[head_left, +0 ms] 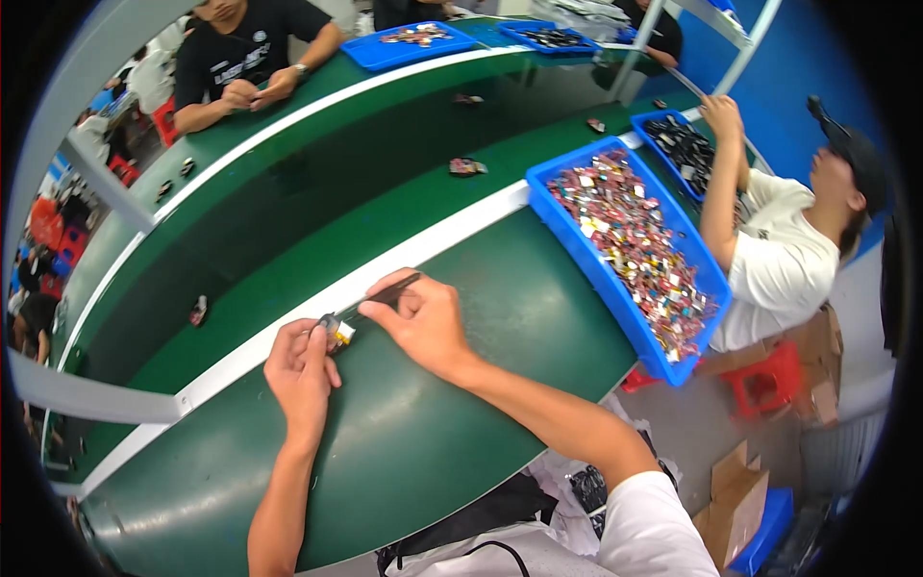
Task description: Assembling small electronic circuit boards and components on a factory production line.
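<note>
The left hand (pixel 300 365) pinched a small part (pixel 339 333), the right hand (pixel 423 325) a dark tool (pixel 402 286). A white rail (pixel 433 245) ran just beyond; a blue bin (pixel 606 284) stood rightward.

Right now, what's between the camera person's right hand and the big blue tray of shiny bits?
In the head view, just green tabletop lies between that right hand and the big blue tray.

A blue wall (pixel 784 106) stands at upper right. Grey floor (pixel 707 413) is visible at lower right, bearing a red stool (pixel 764 385). A green worktop (pixel 461 452) adjoins a green belt (pixel 385 219), separated by a white rail (pixel 413 254). Overhead light reflects off the worktop. Pale frame posts (pixel 104 183) occupy the left.
</note>
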Demonstrator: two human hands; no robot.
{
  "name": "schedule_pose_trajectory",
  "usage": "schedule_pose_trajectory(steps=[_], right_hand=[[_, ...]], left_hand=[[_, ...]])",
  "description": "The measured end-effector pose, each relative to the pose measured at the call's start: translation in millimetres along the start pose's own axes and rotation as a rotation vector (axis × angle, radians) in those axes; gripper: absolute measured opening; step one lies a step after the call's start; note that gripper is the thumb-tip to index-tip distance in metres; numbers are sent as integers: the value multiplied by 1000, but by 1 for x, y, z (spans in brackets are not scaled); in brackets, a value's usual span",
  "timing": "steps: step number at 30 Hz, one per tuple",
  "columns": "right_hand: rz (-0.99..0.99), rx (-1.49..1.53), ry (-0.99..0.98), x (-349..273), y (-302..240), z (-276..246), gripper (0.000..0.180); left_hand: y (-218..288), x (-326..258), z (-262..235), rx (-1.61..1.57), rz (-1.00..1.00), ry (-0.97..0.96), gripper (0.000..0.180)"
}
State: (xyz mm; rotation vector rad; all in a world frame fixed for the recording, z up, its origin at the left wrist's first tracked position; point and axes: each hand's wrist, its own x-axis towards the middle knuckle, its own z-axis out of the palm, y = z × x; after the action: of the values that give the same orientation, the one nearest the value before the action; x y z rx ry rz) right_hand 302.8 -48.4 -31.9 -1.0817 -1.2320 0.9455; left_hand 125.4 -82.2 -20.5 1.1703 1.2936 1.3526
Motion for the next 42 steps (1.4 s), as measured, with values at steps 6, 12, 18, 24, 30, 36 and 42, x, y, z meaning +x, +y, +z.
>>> schedule_pose_trajectory(steps=[6, 12, 18, 24, 30, 36, 42], right_hand=[[-9, -43, -39, -1, -4, -10, 14], [-47, -34, -9, -2, -1, -6, 16], [3, -26, -32, -1, -8, -6, 15], [-21, -38, -29, -1, -4, -6, 14], [-58, -36, 33, 1, 0, -7, 13], [1, 75, 72, 7, 1, -11, 13], [85, 267, 1, 6, 2, -10, 14]], left_hand=[[-4, 3, 8, 37, -18, -61, 17], [-4, 3, 8, 59, -12, -53, 18], [-5, 4, 7, 55, -5, -42, 19], [-3, 3, 7, 39, -5, -20, 20], [-4, 2, 6, 35, 10, 13, 22], [-2, 3, 6, 4, -27, -22, 26], [-3, 3, 6, 5, -19, -38, 25]])
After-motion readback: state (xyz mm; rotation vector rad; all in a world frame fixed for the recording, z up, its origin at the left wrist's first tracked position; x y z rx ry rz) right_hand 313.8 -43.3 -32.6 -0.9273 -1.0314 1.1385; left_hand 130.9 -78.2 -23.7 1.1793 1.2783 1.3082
